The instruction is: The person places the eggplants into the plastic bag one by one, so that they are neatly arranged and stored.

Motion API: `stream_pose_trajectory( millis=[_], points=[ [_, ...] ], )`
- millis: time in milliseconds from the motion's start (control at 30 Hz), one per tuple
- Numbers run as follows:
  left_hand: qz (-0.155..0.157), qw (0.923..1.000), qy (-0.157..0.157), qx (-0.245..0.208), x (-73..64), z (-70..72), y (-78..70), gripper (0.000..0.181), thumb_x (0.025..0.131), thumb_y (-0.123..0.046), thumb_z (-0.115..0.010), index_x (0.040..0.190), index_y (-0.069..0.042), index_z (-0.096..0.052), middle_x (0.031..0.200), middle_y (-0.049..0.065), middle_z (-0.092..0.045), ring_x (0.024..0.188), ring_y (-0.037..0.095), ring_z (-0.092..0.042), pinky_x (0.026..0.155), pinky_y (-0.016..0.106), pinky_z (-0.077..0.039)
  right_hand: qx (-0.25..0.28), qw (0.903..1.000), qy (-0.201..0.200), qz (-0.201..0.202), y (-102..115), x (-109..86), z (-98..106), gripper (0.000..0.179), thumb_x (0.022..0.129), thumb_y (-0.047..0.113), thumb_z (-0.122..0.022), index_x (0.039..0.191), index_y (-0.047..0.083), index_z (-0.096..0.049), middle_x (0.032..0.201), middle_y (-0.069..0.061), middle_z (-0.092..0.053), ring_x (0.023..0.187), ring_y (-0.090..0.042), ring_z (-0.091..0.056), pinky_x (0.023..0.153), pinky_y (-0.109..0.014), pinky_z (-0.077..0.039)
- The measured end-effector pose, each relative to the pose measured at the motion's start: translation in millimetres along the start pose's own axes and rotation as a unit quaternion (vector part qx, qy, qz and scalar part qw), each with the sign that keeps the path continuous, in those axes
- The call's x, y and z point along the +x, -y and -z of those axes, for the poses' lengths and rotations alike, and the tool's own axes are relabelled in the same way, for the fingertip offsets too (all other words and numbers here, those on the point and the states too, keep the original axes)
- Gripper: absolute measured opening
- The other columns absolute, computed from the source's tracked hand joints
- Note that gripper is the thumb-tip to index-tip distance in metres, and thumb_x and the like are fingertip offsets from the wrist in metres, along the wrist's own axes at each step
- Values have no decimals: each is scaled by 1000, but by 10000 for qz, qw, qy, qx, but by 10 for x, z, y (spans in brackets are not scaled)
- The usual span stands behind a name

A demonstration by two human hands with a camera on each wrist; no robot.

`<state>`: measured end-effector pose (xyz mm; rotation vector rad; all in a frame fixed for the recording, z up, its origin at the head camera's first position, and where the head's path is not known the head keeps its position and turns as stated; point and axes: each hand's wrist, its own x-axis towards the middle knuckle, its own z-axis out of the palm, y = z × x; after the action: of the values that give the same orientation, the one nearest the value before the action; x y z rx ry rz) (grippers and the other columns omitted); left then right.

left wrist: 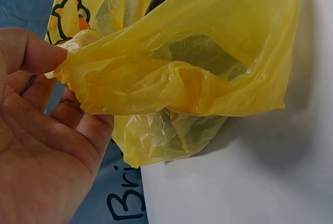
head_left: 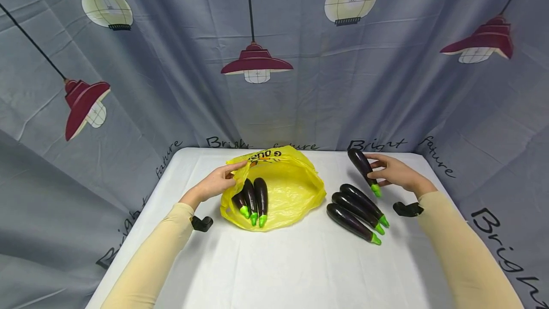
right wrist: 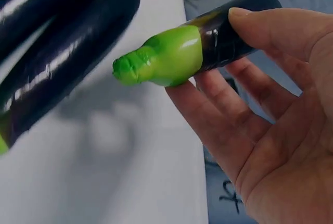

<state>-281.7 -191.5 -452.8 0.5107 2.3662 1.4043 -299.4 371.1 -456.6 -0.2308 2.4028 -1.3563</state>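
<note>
A yellow plastic bag (head_left: 291,194) lies on the table with its mouth spread toward me. Three dark eggplants with green stems, one of them this eggplant (head_left: 260,199), rest inside at its left. My left hand (head_left: 216,182) pinches the bag's left rim between thumb and fingers; in the left wrist view the crumpled yellow film (left wrist: 156,88) hangs from that pinch. At the right, my right hand (head_left: 396,173) holds one eggplant (head_left: 361,163) near its green end, raised off the table. The right wrist view shows thumb and fingers around this held eggplant (right wrist: 223,36).
Three more eggplants, including the front one (head_left: 349,222), lie side by side right of the bag, below my right hand. Everything lies on a white table (head_left: 274,271). Behind it hangs a grey-blue curtain (head_left: 180,85) printed with lamps.
</note>
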Motion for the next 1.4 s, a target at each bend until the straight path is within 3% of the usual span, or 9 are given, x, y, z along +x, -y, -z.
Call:
stream_pose_trajectory(
  millis=[200,433,633,900,1133,1400],
  points=[
    [-27,10000,3,15,-8,-2,-1,69,95,-1,-54,159,-21,-41,159,10,-41,112,27,-56,85,35,-48,302,9993,99,190,200,54,-143,83,96,15,-71,164,10,-24,150,-32,-38,117,-36,-61,89,-50,-56],
    [-53,9999,5,107,-6,5,4,68,95,-2,-54,159,-21,-40,161,8,-38,118,28,-55,89,37,-47,537,9975,280,351,419,119,-360,82,95,15,-73,163,15,-28,148,-28,-42,116,-37,-62,89,-49,-56],
    [-52,9998,-35,208,-5,6,-12,67,95,-4,-55,159,-21,-41,162,6,-36,121,29,-53,90,37,-47,475,9954,587,594,558,179,-569,80,95,21,-74,162,19,-31,147,-23,-45,119,-34,-60,92,-49,-55],
    [-88,9998,-16,180,6,8,-11,67,95,-5,-54,159,-21,-41,163,7,-36,122,29,-53,88,36,-47,626,9873,1121,932,807,174,-901,73,97,18,-70,161,20,-34,146,-21,-48,117,-33,-61,91,-47,-55],
    [-78,9999,-3,152,14,14,2,68,95,-4,-54,159,-23,-41,163,6,-36,120,26,-53,84,34,-48,742,9812,1504,953,896,221,-1168,74,98,18,-70,162,18,-32,147,-22,-47,114,-32,-63,89,-47,-56],
    [-58,9999,25,106,9,16,-6,68,95,-5,-54,159,-23,-40,163,7,-35,120,26,-54,85,34,-48,1050,9767,1677,836,886,305,-1507,77,97,17,-70,162,15,-29,142,-21,-51,110,-32,-66,87,-47,-57]
  ],
)
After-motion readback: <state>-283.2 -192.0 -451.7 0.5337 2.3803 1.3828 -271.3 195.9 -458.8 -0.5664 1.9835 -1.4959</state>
